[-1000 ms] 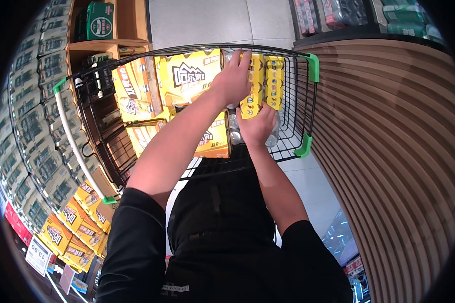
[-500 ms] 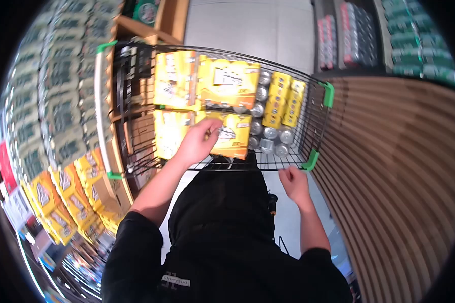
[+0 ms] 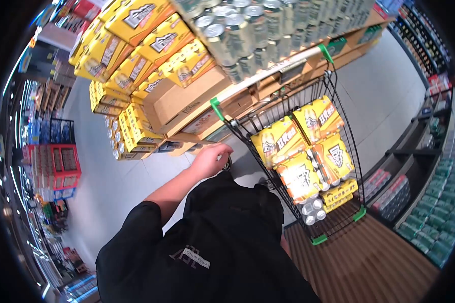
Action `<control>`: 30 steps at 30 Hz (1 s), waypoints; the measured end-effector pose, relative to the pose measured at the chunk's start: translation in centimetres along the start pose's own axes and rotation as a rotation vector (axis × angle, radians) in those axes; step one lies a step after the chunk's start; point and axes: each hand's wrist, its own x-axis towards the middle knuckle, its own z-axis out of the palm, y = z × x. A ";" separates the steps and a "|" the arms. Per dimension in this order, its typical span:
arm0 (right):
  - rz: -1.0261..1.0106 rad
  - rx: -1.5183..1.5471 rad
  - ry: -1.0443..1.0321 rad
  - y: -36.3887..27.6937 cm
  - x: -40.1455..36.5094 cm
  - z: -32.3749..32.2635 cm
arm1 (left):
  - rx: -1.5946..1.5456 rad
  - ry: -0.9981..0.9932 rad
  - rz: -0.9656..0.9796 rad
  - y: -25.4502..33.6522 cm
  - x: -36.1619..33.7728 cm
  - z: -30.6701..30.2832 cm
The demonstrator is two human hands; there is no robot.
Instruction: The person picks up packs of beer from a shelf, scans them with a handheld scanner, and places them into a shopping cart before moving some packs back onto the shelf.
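Note:
My left hand [image 3: 212,160] hangs over the floor in front of my body, left of the cart, with its fingers curled and nothing visible in them. My right hand is out of sight; only a sliver of that arm shows beside my black shirt. The black wire cart [image 3: 356,174] with green corners stands at the right. Yellow-orange cartons [image 3: 299,177] fill much of its basket. Toward its lower end lie narrow yellow packs [image 3: 340,195] and silver-topped cans [image 3: 313,210].
Stacked yellow cartons [image 3: 163,43] and rows of cans [image 3: 255,22] stand on a wooden display above the cart. Red crates [image 3: 65,166] are at the far left. Shelves of green packs [image 3: 429,219] line the right side, above wood-striped flooring [image 3: 359,257].
The view has turned, with the cart now on the right and the display ahead. My left hand has left its place over the cartons. My right hand has gone out of view.

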 end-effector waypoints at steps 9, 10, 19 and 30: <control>-0.451 -0.056 0.003 -7.1 1.0 6.0 | -0.069 0.603 -0.115 -14.7 6.3 -14.8; -0.459 -0.078 0.017 -8.2 0.8 6.6 | -0.090 0.656 -0.151 -16.6 8.5 -16.4; -0.467 -0.320 0.131 -15.4 0.0 13.7 | -0.435 0.895 -0.183 -22.2 20.2 -18.7; -0.417 -0.506 0.190 -18.7 -0.1 17.4 | -0.034 0.844 -0.248 -22.6 19.2 -19.3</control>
